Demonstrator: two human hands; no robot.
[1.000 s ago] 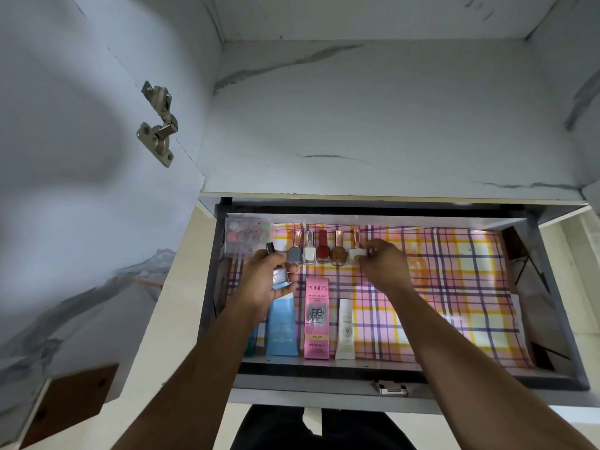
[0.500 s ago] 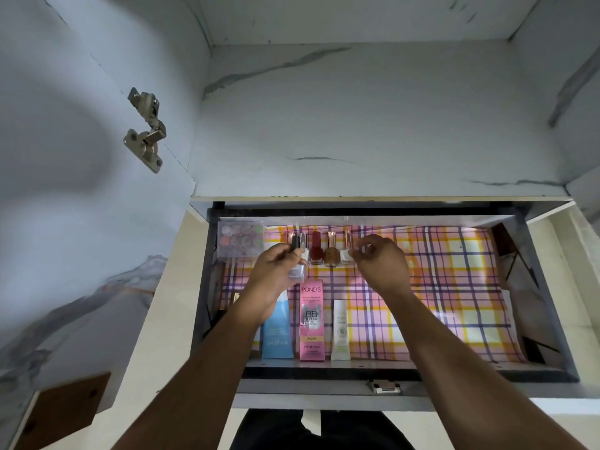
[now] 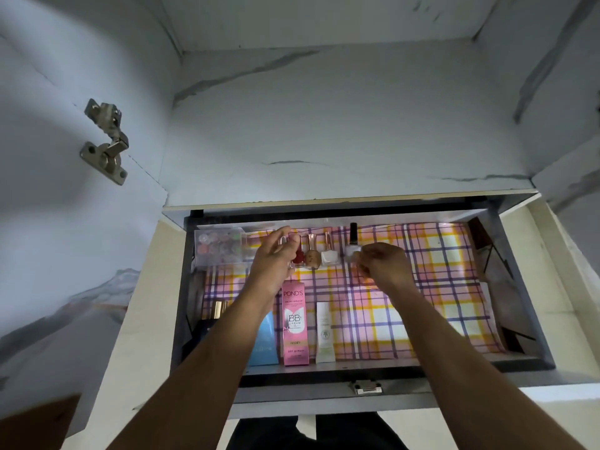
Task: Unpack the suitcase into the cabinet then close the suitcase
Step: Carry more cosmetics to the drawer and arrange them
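The black-capped bottle of pale nail polish (image 3: pixel 352 244) stands at the right end of the row at the back of the checked-lined cabinet drawer (image 3: pixel 438 287), the right hand (image 3: pixel 383 264) pinching its base to line it up, while the left hand (image 3: pixel 276 258), fingers loosely open, steadies the red-filled bottle (image 3: pixel 298 256).

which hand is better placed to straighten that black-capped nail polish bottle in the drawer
Right. The right hand is at the base of the black-capped nail polish bottle, while the left hand is by the red bottle.
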